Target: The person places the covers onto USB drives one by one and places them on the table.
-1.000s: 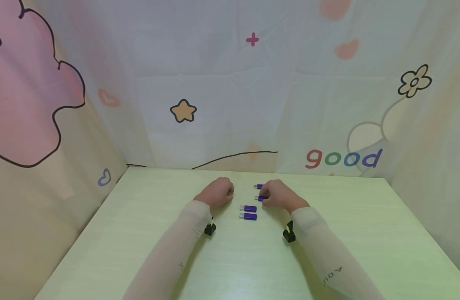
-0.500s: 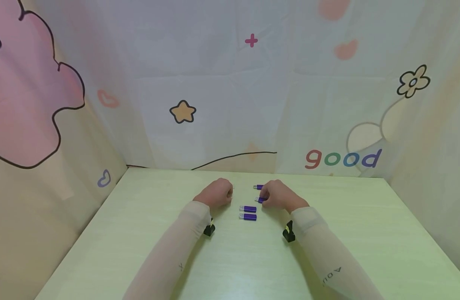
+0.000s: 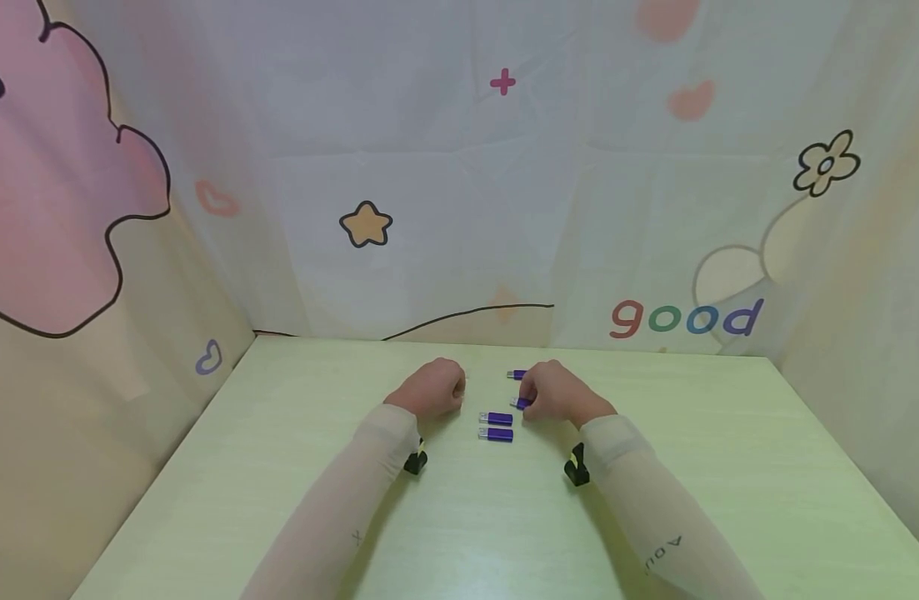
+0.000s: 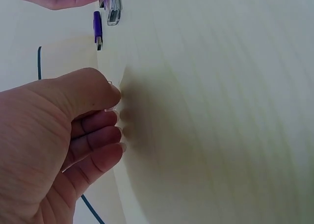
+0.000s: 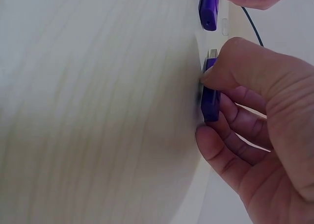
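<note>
My right hand (image 3: 564, 393) pinches an uncapped purple USB flash drive (image 5: 211, 104) between thumb and fingers, its metal plug facing left. Opposite it, my left hand (image 3: 432, 390) has curled fingers with the thumb against the index finger. A small clear cap (image 4: 110, 109) shows at the left fingertips, mostly hidden by the thumb. Between the hands and nearer to me lie two purple flash drives, one capped drive (image 3: 500, 419) just behind another capped drive (image 3: 500, 435). A further uncapped flash drive (image 3: 516, 375) lies behind the right hand, partly covered by it.
All of this is on a pale wooden table (image 3: 474, 517). Another clear cap (image 5: 225, 27) lies on the tabletop near the left hand. A patterned curtain (image 3: 444, 167) hangs along the back edge. Black wrist cameras, such as the right one (image 3: 576, 465), sit under both wrists.
The flash drive in my right hand has shifted slightly toward me, closer to the capped drives. My left hand has moved barely, a touch toward me. The drives on the table stay put.
</note>
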`<state>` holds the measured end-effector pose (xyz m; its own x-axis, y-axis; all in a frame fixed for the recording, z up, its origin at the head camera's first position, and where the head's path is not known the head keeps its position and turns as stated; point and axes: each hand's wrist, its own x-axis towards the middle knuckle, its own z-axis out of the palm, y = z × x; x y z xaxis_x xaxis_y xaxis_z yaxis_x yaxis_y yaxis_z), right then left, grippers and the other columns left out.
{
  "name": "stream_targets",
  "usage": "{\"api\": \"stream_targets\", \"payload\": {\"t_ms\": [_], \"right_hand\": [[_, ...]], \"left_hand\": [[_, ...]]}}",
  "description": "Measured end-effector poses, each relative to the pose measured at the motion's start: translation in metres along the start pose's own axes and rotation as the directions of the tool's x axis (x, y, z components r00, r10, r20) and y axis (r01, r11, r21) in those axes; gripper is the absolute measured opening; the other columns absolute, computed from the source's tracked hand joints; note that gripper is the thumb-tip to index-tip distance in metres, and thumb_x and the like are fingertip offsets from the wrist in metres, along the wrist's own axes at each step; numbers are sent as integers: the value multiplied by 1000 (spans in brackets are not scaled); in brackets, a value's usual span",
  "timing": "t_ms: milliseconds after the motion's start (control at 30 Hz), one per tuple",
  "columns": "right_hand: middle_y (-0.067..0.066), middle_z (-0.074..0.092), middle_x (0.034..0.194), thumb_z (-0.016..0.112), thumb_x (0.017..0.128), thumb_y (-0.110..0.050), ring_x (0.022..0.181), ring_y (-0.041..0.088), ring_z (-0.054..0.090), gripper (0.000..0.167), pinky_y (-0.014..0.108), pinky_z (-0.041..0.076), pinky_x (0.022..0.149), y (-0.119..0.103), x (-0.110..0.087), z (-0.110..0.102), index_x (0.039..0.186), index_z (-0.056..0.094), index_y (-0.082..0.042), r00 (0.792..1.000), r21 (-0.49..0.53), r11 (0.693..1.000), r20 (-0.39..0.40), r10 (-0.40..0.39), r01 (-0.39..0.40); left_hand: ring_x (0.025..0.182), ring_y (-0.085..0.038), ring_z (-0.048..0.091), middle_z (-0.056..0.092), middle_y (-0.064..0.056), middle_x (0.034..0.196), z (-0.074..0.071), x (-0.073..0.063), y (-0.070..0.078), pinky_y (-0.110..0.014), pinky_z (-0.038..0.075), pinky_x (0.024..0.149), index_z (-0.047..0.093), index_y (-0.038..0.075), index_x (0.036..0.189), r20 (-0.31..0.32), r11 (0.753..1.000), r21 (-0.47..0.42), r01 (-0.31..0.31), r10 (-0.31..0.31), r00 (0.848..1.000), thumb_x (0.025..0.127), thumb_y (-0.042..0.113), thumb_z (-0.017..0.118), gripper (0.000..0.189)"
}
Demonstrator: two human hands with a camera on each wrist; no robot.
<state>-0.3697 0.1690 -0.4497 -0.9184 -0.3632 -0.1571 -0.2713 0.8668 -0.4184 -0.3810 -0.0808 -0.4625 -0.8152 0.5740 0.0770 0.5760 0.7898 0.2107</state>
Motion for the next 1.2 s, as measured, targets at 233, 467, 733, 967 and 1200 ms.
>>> {"api": "stream_targets", "payload": {"t_ms": [233, 467, 733, 967, 1200], "right_hand": [[1, 69, 91, 86, 81, -14, 87, 20, 59, 14, 38, 56, 90, 0, -3, -1, 92, 77, -14, 1000, -3, 1000, -4, -21, 21], [-1, 70, 91, 85, 81, -15, 86, 18, 60, 15, 37, 56, 90, 0, -7, -4, 94, 77, -15, 997, 36, 996, -27, -79, 80], [-2, 74, 94, 84, 82, -11, 88, 15, 64, 20, 38, 57, 92, -4, -15, -11, 100, 78, -15, 989, 105, 984, -55, -136, 141], [-2, 73, 90, 83, 84, -12, 83, 15, 63, 14, 35, 58, 87, -6, -21, -14, 98, 79, -13, 987, 91, 984, -55, -148, 153], [-4, 73, 85, 83, 83, -13, 79, 14, 61, 11, 32, 56, 81, -6, -25, -13, 93, 79, -14, 981, 72, 980, -68, -183, 187]], "left_hand": [[65, -11, 40, 41, 5, 65, -4, -2, 2, -26, 36, 63, 46, 19, 62, 4, 999, 49, -18, 17, 1000, 90, 5, 67, 37], [73, -12, 51, 63, 2, 80, -8, -5, 4, -27, 47, 72, 69, 11, 83, 16, 1000, 21, 12, -12, 1000, 90, 7, 69, 8], [82, -14, 57, 71, -2, 93, -11, -9, 7, -31, 54, 82, 75, 6, 101, -11, 998, -60, -7, 6, 1000, 91, 8, 72, 10], [84, -14, 60, 73, -4, 96, -13, -11, 6, -31, 56, 85, 76, 4, 105, -4, 993, -113, -25, 25, 1000, 92, 9, 75, 14], [83, -12, 60, 73, -3, 94, -13, -16, 5, -29, 56, 82, 77, 6, 103, -36, 977, -209, -27, 20, 999, 90, 8, 76, 13]]}}
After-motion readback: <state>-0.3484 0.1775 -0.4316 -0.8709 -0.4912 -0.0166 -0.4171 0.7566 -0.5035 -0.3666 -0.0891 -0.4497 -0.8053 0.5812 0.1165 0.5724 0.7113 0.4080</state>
